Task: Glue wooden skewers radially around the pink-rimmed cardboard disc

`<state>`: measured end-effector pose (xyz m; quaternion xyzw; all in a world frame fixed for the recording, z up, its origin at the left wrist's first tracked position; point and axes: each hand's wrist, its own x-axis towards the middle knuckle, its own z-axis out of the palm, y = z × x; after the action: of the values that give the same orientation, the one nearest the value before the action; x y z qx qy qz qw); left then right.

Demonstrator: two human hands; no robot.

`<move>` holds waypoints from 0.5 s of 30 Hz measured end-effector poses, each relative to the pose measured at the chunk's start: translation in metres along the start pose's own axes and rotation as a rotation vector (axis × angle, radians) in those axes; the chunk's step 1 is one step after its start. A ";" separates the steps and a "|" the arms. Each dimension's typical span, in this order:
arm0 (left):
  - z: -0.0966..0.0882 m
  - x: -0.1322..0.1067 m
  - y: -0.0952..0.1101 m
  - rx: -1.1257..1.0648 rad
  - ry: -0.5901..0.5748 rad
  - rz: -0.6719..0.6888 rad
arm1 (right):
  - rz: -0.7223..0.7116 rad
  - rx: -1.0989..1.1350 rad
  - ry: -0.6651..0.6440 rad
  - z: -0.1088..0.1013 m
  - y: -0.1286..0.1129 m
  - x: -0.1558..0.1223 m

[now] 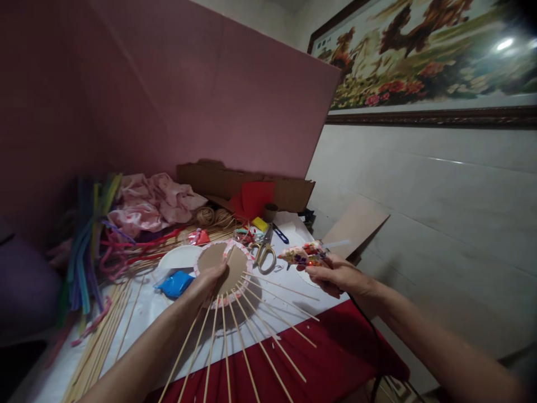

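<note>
My left hand (208,281) rests on a round cardboard disc (229,263) with a patterned rim, fingers pressed on its near edge. Several thin wooden sticks (251,330) fan out from the disc toward me over the table. My right hand (335,275) is closed around a patterned glue gun (302,254), whose nozzle points left toward the disc and whose glue stick juts out to the right. A black cord runs down from that hand.
Scissors (265,251), a blue bag (176,283), a white plate (180,257), twine balls (212,216), pink cloth (153,201), coloured pipe cleaners (90,240), loose sticks (104,336) and a cardboard box (235,182) with red paper crowd the table. A pink board stands behind; a tiled wall is on the right.
</note>
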<state>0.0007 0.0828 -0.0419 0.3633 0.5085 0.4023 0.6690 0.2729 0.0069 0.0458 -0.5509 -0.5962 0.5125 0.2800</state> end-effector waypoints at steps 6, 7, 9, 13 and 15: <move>0.000 -0.002 -0.005 0.001 -0.089 -0.012 | -0.093 -0.275 -0.193 0.021 -0.024 0.015; 0.000 -0.003 -0.006 0.006 -0.102 -0.018 | -0.101 -0.324 -0.192 0.024 -0.026 0.016; 0.000 -0.006 -0.007 0.019 -0.118 -0.033 | -0.115 -0.403 -0.170 0.029 -0.027 0.019; 0.000 -0.006 -0.010 0.025 -0.144 -0.042 | -0.134 -0.527 -0.141 0.037 -0.031 0.021; 0.000 -0.004 -0.011 0.015 -0.157 -0.035 | -0.135 -0.570 -0.132 0.040 -0.032 0.021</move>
<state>0.0023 0.0745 -0.0505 0.3898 0.4638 0.3572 0.7109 0.2199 0.0191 0.0579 -0.5316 -0.7684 0.3395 0.1081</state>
